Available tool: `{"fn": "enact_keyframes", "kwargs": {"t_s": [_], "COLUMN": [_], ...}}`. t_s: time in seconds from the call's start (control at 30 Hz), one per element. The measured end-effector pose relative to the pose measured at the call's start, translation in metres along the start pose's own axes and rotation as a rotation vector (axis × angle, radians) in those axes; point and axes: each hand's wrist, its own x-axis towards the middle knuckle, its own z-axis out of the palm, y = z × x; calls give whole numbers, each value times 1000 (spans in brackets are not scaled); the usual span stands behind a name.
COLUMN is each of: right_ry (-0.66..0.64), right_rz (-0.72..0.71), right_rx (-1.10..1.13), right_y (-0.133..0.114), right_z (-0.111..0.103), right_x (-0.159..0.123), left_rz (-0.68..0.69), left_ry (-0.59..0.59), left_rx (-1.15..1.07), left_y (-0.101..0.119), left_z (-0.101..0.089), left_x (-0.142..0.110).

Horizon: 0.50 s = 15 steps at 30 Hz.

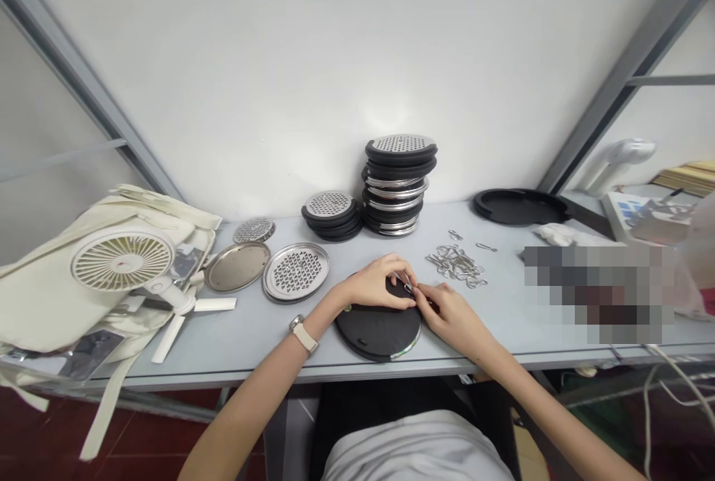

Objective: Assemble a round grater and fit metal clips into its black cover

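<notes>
A dark round disc [380,332] lies flat near the table's front edge, with a shiny rim showing at lower right. My left hand [377,281] rests over its upper part, thumb and fingers curled around a small metal wire clip [408,287]. From the right, my right hand [447,313] pinches at the same clip with thumb and index finger; the fingertips partly hide it. Just beyond my right hand is a loose pile of similar wire clips [459,265], with a single clip [485,247] lying apart.
Behind stand a tall stack of perforated discs and black rings [394,190] and a shorter stack [331,214]. Left are a perforated plate [296,271], a plain metal plate [237,266], a white fan [124,261] and a cream bag [50,280]. A black tray [519,207] sits back right.
</notes>
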Motion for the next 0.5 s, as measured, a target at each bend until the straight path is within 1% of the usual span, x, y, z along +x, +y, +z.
{"fn": "enact_keyframes", "kwargs": {"t_s": [0.1, 0.3, 0.5], "right_ry": [6, 0, -6], "right_rz": [-19, -55, -43], "right_rx": [-15, -37, -35], "right_y": [0, 0, 0], "right_z": [0, -2, -3], "right_x": [-2, -4, -4], "left_rz": [3, 41, 34], "left_ry": [5, -12, -13], "left_rx": [30, 7, -12], "left_y": [1, 3, 4], "left_z": [-1, -1, 0], "left_x": [0, 0, 1]}}
